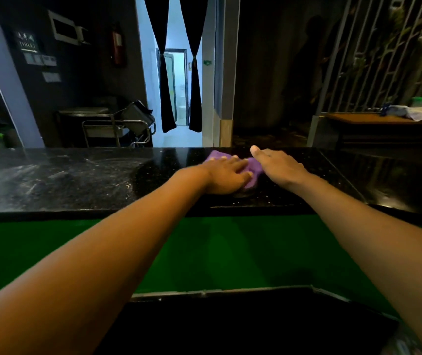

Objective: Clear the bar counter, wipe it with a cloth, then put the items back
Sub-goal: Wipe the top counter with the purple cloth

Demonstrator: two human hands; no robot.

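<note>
At frame centre, a purple cloth (252, 172) is pressed flat onto the black counter (82, 180) by the left hand (226, 175); the right hand (280, 166) is laid open just beside it.

Crumpled purple cloth (252, 172) lies on the black counter (76, 180).

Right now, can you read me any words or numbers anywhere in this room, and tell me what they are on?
"TOILET": dim white letters with an arrow beneath, on the small dark wall sign at upper left; blurry, so this is my best reading.
Pale notices under that sign: too blurred to read.
Label on the red fire extinguisher: too small to read.
Small green sign beside the doorway: unreadable.
Purple cloth and black stone counter: no text.
</note>
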